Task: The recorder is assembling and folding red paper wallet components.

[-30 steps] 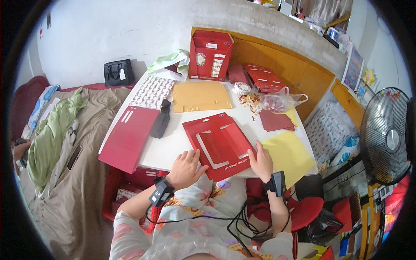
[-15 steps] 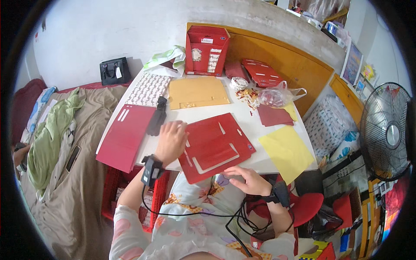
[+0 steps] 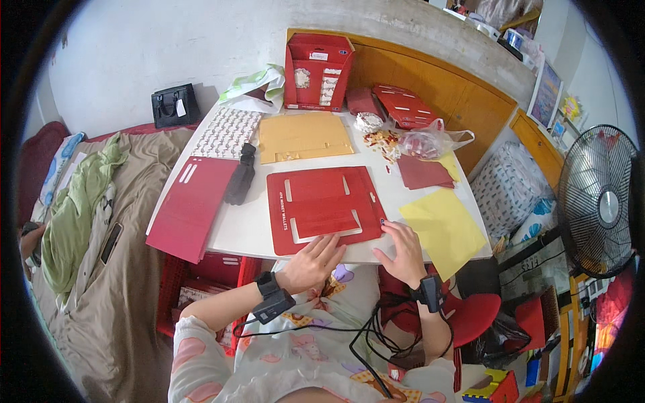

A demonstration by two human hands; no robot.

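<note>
A red backing card point(image 3: 322, 213) with white-edged cut slots lies flat at the front middle of the white table point(image 3: 245, 242). Two red folded pieces sit on it, one above the other, their corners tucked into the slots. My left hand point(image 3: 310, 263) rests with fingers stretched out on the card's near edge, by the lower piece. At the card's near right corner, my right hand point(image 3: 403, 252) has its fingers spread, the fingertips touching or almost touching it. To the left is a stack of red cards point(image 3: 191, 211), beside a dark grey strap-like object point(image 3: 240, 178).
Farther back lie a tan cardboard sheet point(image 3: 306, 136), a patterned white sheet point(image 3: 228, 132) and a red display box point(image 3: 318, 74). Small scraps point(image 3: 384, 144), a clear plastic bag point(image 3: 430, 141) and yellow paper point(image 3: 443, 228) are on the right. A black cable point(image 3: 363, 336) crosses my lap.
The red card has turned from a slant to nearly square with the table and moved fully onto it. My left hand has come down to its near edge; my right hand has shifted right and up.
</note>
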